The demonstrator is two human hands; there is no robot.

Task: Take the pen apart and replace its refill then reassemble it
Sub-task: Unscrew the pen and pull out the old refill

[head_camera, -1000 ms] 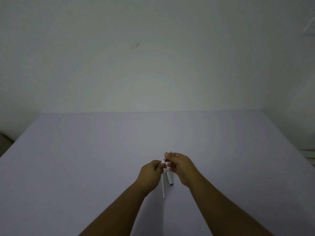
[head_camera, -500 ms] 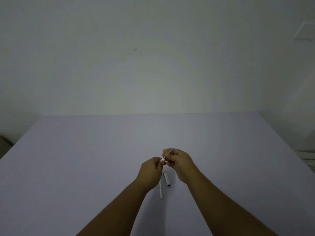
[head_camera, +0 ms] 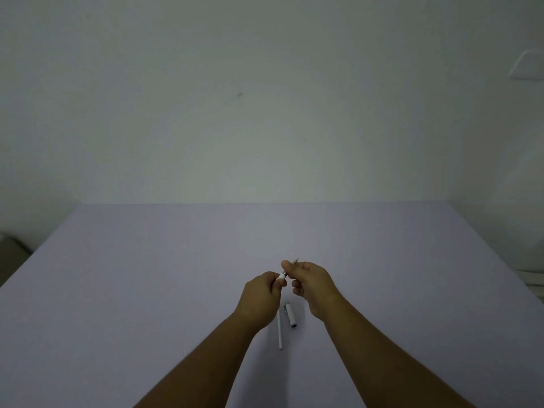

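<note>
My left hand (head_camera: 260, 297) is closed around the white pen barrel (head_camera: 282, 276), of which only the top end shows between the fingers. My right hand (head_camera: 309, 282) pinches the pen's front tip section (head_camera: 295, 261), its grey point sticking up past my thumb. The two hands almost touch above the table. Below them on the table lie a thin white refill (head_camera: 279, 331) and, just to its right, the white pen cap (head_camera: 290, 315) with a dark end.
The work surface is a lilac table (head_camera: 147, 275) that meets a pale wall at the back. A dark object (head_camera: 11, 251) sits past the table's left edge, and something white (head_camera: 532, 279) lies past the right edge.
Both hands have stayed together over the same spot, with small finger shifts on the pen. The camera has tilted, so the refill and cap appear slightly lower and clearer.
</note>
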